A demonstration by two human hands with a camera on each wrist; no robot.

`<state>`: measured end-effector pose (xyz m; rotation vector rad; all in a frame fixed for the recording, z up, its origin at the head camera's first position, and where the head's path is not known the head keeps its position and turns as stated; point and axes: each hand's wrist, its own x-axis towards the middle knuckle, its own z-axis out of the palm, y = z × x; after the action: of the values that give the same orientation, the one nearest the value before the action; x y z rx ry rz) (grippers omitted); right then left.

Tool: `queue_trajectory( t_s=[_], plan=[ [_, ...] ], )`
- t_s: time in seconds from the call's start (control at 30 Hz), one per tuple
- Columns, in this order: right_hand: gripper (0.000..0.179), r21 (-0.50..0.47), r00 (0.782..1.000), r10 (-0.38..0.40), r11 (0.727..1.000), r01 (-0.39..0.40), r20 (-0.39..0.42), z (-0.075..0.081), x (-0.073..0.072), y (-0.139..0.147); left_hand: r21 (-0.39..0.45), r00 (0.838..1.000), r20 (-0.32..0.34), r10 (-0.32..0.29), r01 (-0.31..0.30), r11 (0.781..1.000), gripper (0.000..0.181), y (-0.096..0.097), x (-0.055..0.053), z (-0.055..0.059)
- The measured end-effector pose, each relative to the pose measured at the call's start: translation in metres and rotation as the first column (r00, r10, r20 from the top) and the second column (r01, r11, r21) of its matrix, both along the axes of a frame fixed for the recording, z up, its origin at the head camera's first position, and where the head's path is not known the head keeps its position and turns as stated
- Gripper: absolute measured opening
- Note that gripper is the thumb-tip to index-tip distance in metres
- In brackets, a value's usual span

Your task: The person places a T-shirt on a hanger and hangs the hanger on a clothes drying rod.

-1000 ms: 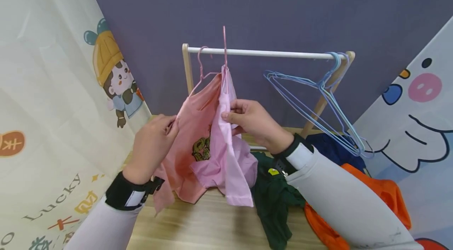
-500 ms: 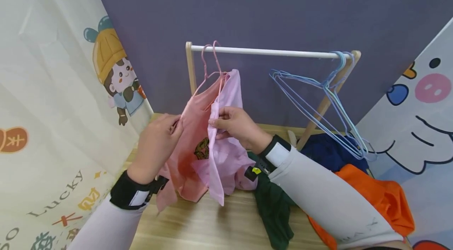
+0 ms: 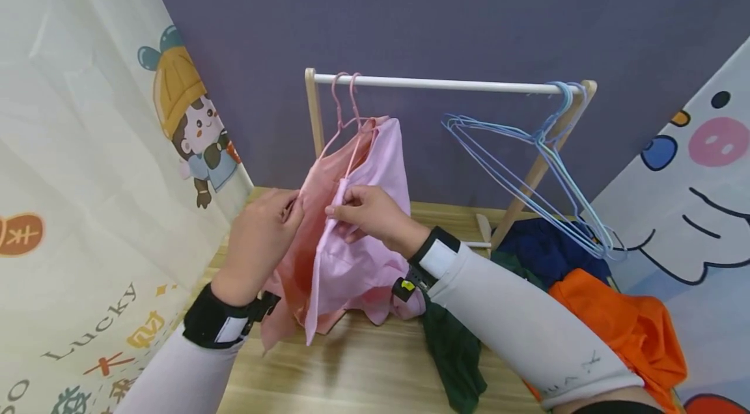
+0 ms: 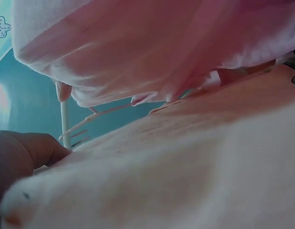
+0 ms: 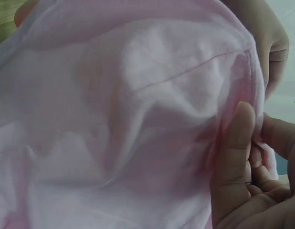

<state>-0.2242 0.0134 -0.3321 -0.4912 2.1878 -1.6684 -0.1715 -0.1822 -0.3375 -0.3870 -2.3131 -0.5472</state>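
Two garments hang on pink hangers at the left end of the white rail (image 3: 445, 84). My left hand (image 3: 258, 241) pinches the near shoulder of the peach shirt (image 3: 325, 174). To its right, my right hand (image 3: 375, 215) pinches the shoulder edge of the light pink shirt (image 3: 375, 264), which covers much of the peach one. The pink shirt's hanger (image 3: 353, 96) has its hook over the rail beside the other pink hanger (image 3: 336, 99). In the right wrist view, thumb and fingers (image 5: 236, 152) grip the pink cloth's edge.
Several blue hangers (image 3: 536, 139) hang at the rail's right end. Below lie a dark green garment (image 3: 451, 342), an orange one (image 3: 621, 329) and a navy one (image 3: 541, 248). Printed curtains (image 3: 88, 140) flank the rack; a wooden post (image 3: 313, 114) stands at its left.
The pink shirt's hanger has come down and its hook now sits on the rail. My right hand has moved left with the shirt's shoulder; my left hand keeps its grip, barely moving.
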Motion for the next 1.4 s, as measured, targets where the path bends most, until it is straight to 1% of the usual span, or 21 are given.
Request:
queue_trajectory(
  t_s=[0.17,0.27,0.3,0.37,0.43,0.47,0.53,0.6,0.7,0.77,0.83,0.87,0.9,0.97,1.03,1.1,1.17,1.23,1.3,1.37,1.4],
  plan=[
    [0.028,0.050,0.998,0.040,0.998,-0.038,-0.041,0.002,0.000,0.007,0.011,1.000,0.013,0.026,-0.026,1.000,0.025,0.001,0.001,0.000],
    [0.025,0.098,0.992,0.066,0.994,-0.055,-0.111,0.004,0.001,0.016,0.003,0.999,-0.023,0.037,-0.037,0.999,0.028,0.003,0.002,0.002],
    [0.025,0.115,0.987,0.074,0.992,-0.058,-0.144,0.006,0.002,0.021,-0.001,0.998,-0.044,0.034,-0.034,0.999,0.028,0.004,0.002,0.003],
    [0.025,0.161,0.972,0.073,0.986,-0.037,-0.222,0.010,0.003,0.033,-0.009,0.995,-0.094,0.014,-0.015,1.000,0.029,0.007,0.003,0.006],
    [0.025,0.218,0.948,0.064,0.976,0.006,-0.311,0.016,0.003,0.048,-0.013,0.993,-0.116,-0.025,0.023,1.000,0.027,0.012,0.005,0.009],
    [0.025,0.254,0.931,0.062,0.967,0.034,-0.360,0.020,0.003,0.056,-0.011,0.992,-0.114,-0.046,0.045,0.999,0.027,0.014,0.006,0.009],
    [0.025,0.332,0.879,0.052,0.935,0.124,-0.474,0.027,0.002,0.076,-0.008,0.993,-0.082,-0.088,0.087,0.996,0.031,0.020,0.008,0.011],
    [0.026,0.384,0.812,0.039,0.894,0.232,-0.582,0.034,0.000,0.098,-0.009,0.992,-0.030,-0.120,0.120,0.993,0.035,0.026,0.009,0.011],
    [0.030,0.380,0.689,-0.001,0.834,0.400,-0.725,0.038,-0.004,0.138,-0.009,0.990,0.044,-0.136,0.137,0.991,0.044,0.033,0.010,0.007],
    [0.032,0.342,0.620,-0.042,0.803,0.487,-0.784,0.038,-0.006,0.167,-0.016,0.988,0.071,-0.139,0.140,0.990,0.045,0.036,0.010,0.003],
    [0.033,0.303,0.552,-0.084,0.762,0.572,-0.830,0.037,-0.008,0.196,-0.011,0.987,0.085,-0.139,0.140,0.990,0.040,0.038,0.009,0.000],
    [0.033,0.295,0.526,-0.097,0.736,0.610,-0.845,0.036,-0.008,0.210,-0.008,0.987,0.081,-0.138,0.140,0.990,0.038,0.038,0.009,-0.002],
    [0.033,0.291,0.507,-0.111,0.705,0.646,-0.855,0.035,-0.008,0.222,-0.005,0.988,0.076,-0.138,0.138,0.990,0.034,0.038,0.008,-0.003],
    [0.034,0.294,0.464,-0.106,0.646,0.705,-0.880,0.031,-0.009,0.245,-0.003,0.991,0.062,-0.120,0.121,0.993,0.027,0.038,0.006,-0.005],
    [0.033,0.306,0.431,-0.078,0.594,0.744,-0.899,0.027,-0.009,0.262,-0.003,0.994,0.049,-0.098,0.098,0.995,0.024,0.037,0.005,-0.006],
    [0.034,0.314,0.400,-0.039,0.552,0.772,-0.916,0.021,-0.010,0.274,-0.014,0.996,0.050,-0.075,0.076,0.997,0.023,0.037,0.004,-0.006],
    [0.034,0.316,0.376,-0.009,0.524,0.791,-0.927,0.015,-0.010,0.282,-0.029,0.996,0.062,-0.057,0.059,0.998,0.024,0.036,0.002,-0.008],
    [0.034,0.312,0.360,0.001,0.499,0.808,-0.933,0.011,-0.010,0.286,-0.044,0.996,0.075,-0.041,0.045,0.998,0.023,0.035,0.000,-0.009],
    [0.036,0.307,0.349,0.000,0.478,0.823,-0.937,0.007,-0.010,0.289,-0.052,0.996,0.087,-0.029,0.034,0.998,0.021,0.033,-0.002,-0.011],
    [0.037,0.304,0.348,-0.010,0.465,0.832,-0.937,0.004,-0.010,0.290,-0.053,0.996,0.087,-0.005,0.010,0.999,0.015,0.030,-0.003,-0.012],
    [0.038,0.306,0.354,-0.018,0.460,0.833,-0.935,0.003,-0.010,0.290,-0.053,0.996,0.086,0.009,-0.004,0.999,0.015,0.029,-0.004,-0.013]
  ],
)
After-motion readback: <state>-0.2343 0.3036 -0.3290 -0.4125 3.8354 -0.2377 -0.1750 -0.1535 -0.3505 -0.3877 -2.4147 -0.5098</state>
